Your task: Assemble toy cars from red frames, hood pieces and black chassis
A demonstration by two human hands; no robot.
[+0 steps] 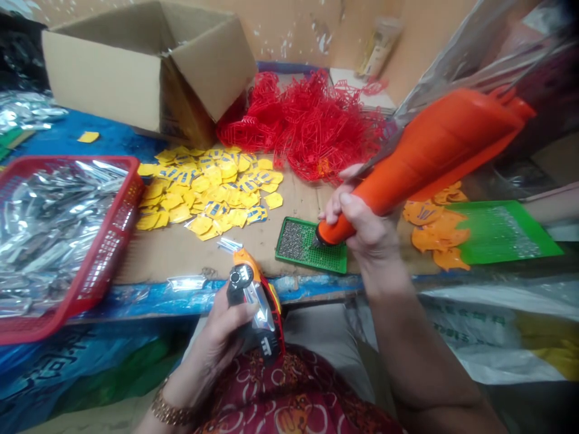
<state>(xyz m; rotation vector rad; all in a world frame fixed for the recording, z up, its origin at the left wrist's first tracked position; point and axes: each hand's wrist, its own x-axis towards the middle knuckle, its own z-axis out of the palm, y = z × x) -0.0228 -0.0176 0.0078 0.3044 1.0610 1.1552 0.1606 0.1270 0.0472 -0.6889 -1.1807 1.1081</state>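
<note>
My right hand (362,223) is wrapped round an orange electric screwdriver (416,157), which slants down to the left. Its dark tip is at a small green tray (332,259) holding a heap of tiny metal screws (296,238); whether a screw is on the tip I cannot tell. In my left hand (226,328), low in front of the table edge, is an orange-and-black hand tool (256,289) with a silver metal side and narrow metal prongs pointing up and left. My thumb presses on its side.
On the left stands a red basket (124,211) of shiny metal parts. Yellow pieces (212,187) are heaped mid-table, with tangled red plastic frames (316,132) and a cardboard box (104,78) behind. Right lie orange pieces (438,232) and a green tray (488,235) near another person's arm (554,202).
</note>
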